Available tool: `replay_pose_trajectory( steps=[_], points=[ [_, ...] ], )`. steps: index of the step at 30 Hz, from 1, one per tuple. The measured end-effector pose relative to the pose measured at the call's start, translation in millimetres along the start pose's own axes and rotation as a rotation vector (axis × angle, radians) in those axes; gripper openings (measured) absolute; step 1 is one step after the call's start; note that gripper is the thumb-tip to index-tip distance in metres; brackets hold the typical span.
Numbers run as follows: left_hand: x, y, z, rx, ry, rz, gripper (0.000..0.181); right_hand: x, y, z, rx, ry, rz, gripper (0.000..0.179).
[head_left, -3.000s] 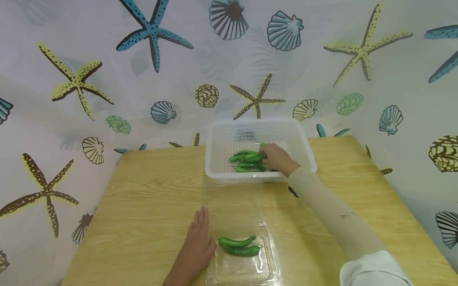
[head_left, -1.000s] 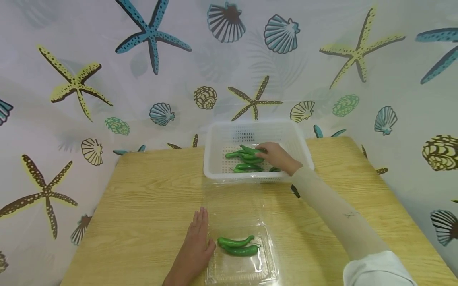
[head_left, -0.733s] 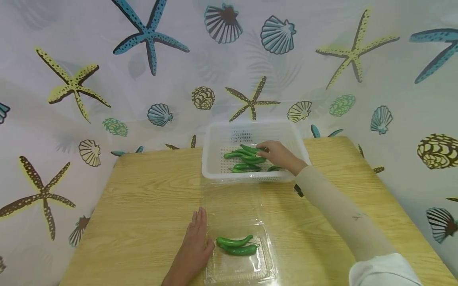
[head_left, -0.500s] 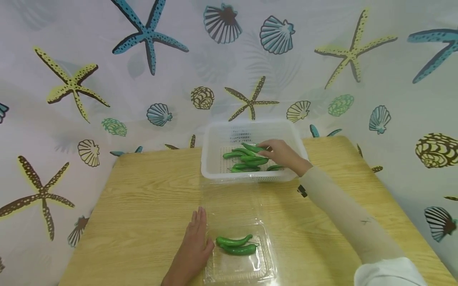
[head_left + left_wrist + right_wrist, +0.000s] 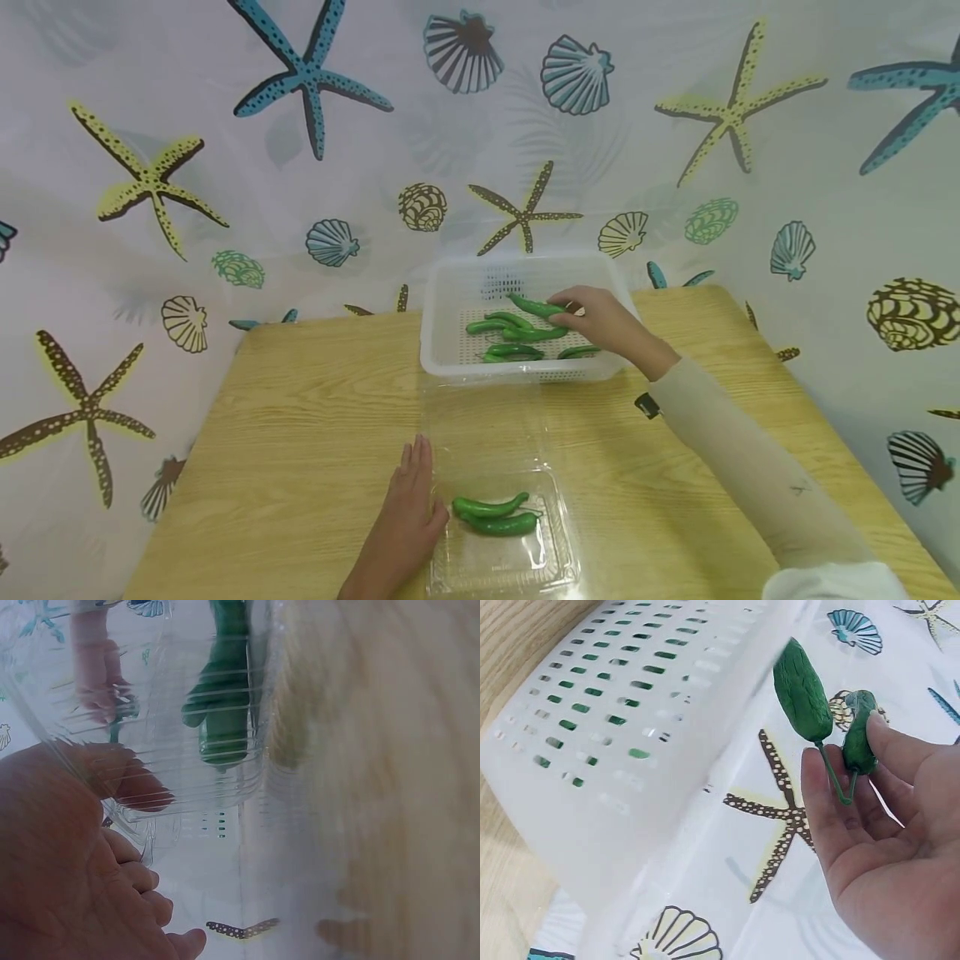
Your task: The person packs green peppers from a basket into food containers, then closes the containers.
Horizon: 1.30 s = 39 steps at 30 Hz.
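My right hand (image 5: 600, 321) is over the white plastic basket (image 5: 427, 333), its thumb and fingers pinching a green chili pepper (image 5: 536, 307). In the right wrist view, the thumb presses one pepper (image 5: 861, 735) to the fingers, and a second pepper (image 5: 802, 694) stands beside it with its stem at the fingers. My left hand (image 5: 401, 521) rests against the left side of a clear plastic clamshell box (image 5: 498, 571), fingers straight and thumb at the rim. Two green chili peppers (image 5: 502, 525) lie in the box. More peppers (image 5: 513, 352) lie in the basket.
The box's clear lid (image 5: 483, 421) lies folded back toward the basket on the wooden table (image 5: 315, 417). A cloth (image 5: 360, 158) printed with starfish and shells hangs behind and at both sides. A small black piece (image 5: 647, 406) shows beside the right wrist.
My right hand has drawn up and to the right from the pepper pile with the peppers, uncovering others in the basket. The left hand and the box keep their places.
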<state>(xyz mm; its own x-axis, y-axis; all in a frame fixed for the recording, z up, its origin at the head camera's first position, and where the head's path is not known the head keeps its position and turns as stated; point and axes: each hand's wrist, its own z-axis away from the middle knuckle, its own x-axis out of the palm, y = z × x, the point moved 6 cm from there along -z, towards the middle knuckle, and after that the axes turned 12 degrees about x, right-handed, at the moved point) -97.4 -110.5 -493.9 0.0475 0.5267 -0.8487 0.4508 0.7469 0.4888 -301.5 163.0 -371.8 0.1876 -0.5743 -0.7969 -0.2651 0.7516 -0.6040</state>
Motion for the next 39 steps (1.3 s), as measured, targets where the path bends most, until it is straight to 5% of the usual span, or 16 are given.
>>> replay_pose_trajectory(
  steps=[18, 39],
  points=[
    [2.8, -2.8, 0.1, -0.013, -0.004, -0.003, 0.08, -1, -48, 45.4, -0.136, -0.035, -0.091, 0.033],
    [1.4, -1.4, 0.0, -0.014, -0.007, -0.004, 0.078, 54, -74, 89.7, -0.247, -0.538, -0.199, 0.021]
  ],
)
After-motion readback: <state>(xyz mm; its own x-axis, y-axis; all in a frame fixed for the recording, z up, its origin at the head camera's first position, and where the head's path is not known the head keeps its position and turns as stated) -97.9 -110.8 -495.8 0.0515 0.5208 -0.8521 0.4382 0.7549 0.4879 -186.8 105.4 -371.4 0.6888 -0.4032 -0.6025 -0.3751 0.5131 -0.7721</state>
